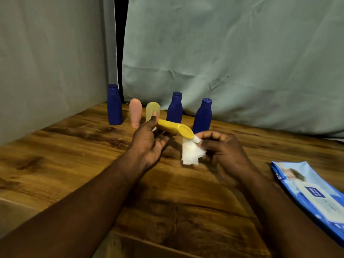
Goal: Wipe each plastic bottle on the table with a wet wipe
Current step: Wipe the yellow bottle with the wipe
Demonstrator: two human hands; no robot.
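My left hand [149,140] holds a yellow bottle [176,129] sideways above the table, thumb at its cap end. A white wet wipe [191,151] is pinched in my right hand [221,148] and pressed against the bottle's flat tail end. Behind them, three dark blue bottles stand upright at the back of the table: one on the left [114,105], one in the middle [175,108], one on the right [203,116]. A pink bottle [135,112] and a pale yellow translucent bottle [152,110] stand between the left and middle blue ones.
A blue pack of wet wipes [312,194] lies at the right edge of the wooden table [74,155]. Grey-green cloth [223,53] hangs behind and to the left of the table.
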